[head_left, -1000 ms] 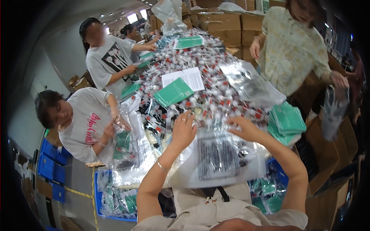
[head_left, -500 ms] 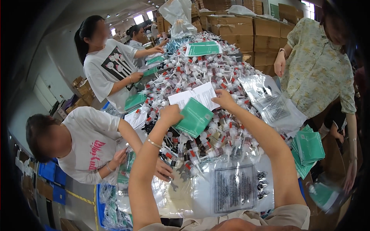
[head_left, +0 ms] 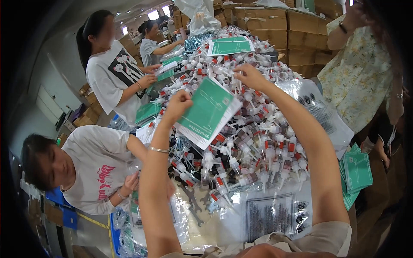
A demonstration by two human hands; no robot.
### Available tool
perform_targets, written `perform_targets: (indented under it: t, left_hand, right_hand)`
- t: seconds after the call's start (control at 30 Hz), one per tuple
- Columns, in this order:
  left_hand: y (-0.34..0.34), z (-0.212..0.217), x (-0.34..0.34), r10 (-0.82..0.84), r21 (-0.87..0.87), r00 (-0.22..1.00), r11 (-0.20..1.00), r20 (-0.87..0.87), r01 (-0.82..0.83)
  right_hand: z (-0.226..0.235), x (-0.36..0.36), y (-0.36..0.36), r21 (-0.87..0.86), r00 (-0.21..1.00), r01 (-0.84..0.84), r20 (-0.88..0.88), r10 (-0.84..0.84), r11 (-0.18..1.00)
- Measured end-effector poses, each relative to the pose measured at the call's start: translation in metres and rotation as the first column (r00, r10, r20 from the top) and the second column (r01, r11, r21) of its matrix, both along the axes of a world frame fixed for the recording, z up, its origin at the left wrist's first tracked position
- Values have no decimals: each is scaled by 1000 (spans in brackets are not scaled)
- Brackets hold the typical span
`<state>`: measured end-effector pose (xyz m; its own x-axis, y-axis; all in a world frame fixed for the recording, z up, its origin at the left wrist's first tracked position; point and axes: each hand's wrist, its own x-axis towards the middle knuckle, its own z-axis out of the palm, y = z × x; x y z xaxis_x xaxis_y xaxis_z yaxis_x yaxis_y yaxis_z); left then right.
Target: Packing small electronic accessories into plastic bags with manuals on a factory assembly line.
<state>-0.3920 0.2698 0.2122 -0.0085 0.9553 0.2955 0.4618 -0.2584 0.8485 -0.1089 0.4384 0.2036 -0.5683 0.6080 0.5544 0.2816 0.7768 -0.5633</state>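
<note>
Booklets [head_left: 209, 111] like this green stack look light and floppy; your left hand [head_left: 178, 103] clamps them by the near edge above the heaped pump bottles [head_left: 254, 150]. Your right hand [head_left: 248, 75], fingers together, touches that heap; grip nearer the spine.

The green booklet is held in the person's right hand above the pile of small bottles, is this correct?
Not quite. The head view shows the left hand holding the green booklet above the pile of small bottles; the right hand reaches into the pile farther back.
</note>
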Motion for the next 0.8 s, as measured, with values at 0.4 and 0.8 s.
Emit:
perform_targets:
  t: [0.4, 0.8]
  left_hand:
    - [-13, 15, -31, 33, -205, 880, 976, 474, 74]
    - [-5, -54, 24, -24, 223, 955, 970, -296, 93]
  right_hand:
    - [10, -86, 8, 182, 553, 325, 759, -343, 928]
    - [-21, -17, -61, -69, 732, 102, 681, -28, 992]
